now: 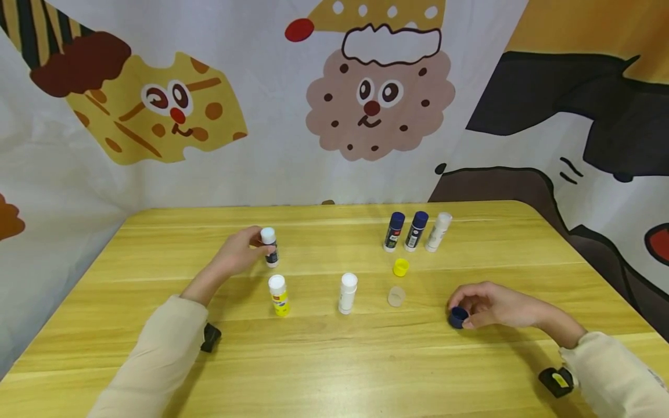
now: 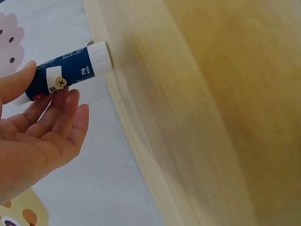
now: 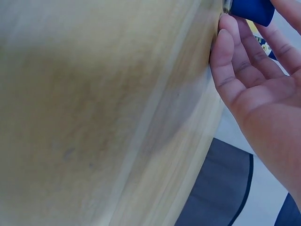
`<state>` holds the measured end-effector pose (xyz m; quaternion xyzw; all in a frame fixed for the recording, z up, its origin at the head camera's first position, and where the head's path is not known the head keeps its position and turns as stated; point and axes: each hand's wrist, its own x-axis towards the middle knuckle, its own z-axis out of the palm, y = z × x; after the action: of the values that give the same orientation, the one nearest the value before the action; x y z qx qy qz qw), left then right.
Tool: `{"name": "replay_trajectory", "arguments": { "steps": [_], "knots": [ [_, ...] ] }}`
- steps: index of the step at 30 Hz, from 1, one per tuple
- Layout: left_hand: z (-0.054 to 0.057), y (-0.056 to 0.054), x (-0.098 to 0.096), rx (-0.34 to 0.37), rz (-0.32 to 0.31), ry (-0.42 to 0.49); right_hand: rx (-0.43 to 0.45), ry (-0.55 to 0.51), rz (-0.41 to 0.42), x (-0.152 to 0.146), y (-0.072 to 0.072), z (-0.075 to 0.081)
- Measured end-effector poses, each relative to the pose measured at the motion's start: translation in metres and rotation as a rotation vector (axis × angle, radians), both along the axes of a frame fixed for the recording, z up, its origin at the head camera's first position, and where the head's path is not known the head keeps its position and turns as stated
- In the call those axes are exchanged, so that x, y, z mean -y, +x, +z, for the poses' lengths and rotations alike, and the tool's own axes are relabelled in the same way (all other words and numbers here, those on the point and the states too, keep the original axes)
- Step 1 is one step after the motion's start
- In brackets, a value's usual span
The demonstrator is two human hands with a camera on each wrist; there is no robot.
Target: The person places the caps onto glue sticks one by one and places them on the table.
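My left hand [image 1: 240,252] pinches a glue stick [image 2: 70,70] with a dark blue label and a white end, upright on the table in the head view. Its thumb lies on one side of the tube, the fingertips on the other. Over on the right, my right hand [image 1: 491,304] holds a small dark blue cap [image 1: 458,318] between thumb and fingers, low at the tabletop. A yellow-labelled glue stick [image 1: 280,299] with a white top stands just in front of the left hand. Between the hands stands a white glue stick [image 1: 347,296].
Two blue-capped glue sticks [image 1: 394,232] and a white one [image 1: 438,232] stand in a row at the back right of the wooden table [image 1: 334,371]. Before them lie a yellow cap [image 1: 400,267] and a pale round cap [image 1: 396,296]. A printed curtain [image 1: 272,174] hangs behind.
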<state>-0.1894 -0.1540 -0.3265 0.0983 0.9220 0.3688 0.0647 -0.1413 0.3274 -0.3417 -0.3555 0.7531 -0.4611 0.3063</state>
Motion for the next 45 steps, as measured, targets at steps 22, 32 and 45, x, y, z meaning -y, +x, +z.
{"name": "replay_trajectory", "arguments": {
  "steps": [22,32,45],
  "knots": [
    [0.009,0.007,0.007,0.009,0.023,0.036,-0.095,0.045,-0.059,0.007,-0.002,0.011],
    [0.019,0.014,0.009,-0.027,0.030,0.040,-0.223,0.071,-0.132,0.010,-0.003,0.027],
    [0.032,0.027,0.008,-0.052,0.068,0.048,-0.386,0.099,-0.238,0.024,-0.007,0.047]
  ]
}}
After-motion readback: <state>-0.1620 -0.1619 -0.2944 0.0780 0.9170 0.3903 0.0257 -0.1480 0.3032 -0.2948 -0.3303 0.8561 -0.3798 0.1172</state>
